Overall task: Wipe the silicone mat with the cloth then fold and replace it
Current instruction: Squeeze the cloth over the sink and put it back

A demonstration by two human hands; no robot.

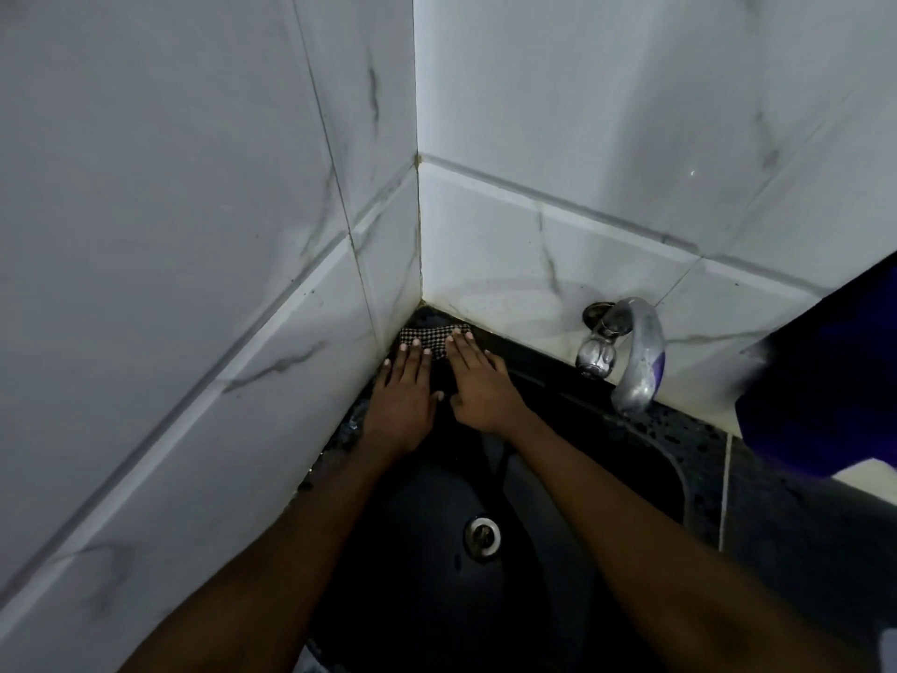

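Both hands are reaching over the black sink [412, 565] into the tiled corner.

- The left hand [400, 405] is lying flat, palm down, fingers [412, 354] straight and slightly apart, their tips pressing on a small checkered piece [429, 340].
- The right hand [480, 391] is lying flat just beside it, fingers [458, 349] straight and close together, tips resting on the same piece.
- The checkered piece is sitting on the dark speckled bench [679, 429], under and just beyond the fingertips, tucked against the wall tiles [194, 235]. Whether it is cloth or mat cannot be told.
- Something dark is lying under both palms, too dim to make out.
- A metal tap [631, 361] is standing well to the right of the right fingers.
- The drain [482, 536] is showing between the forearms, behind the fingers.
- A purple object [825, 381] is filling the right edge.
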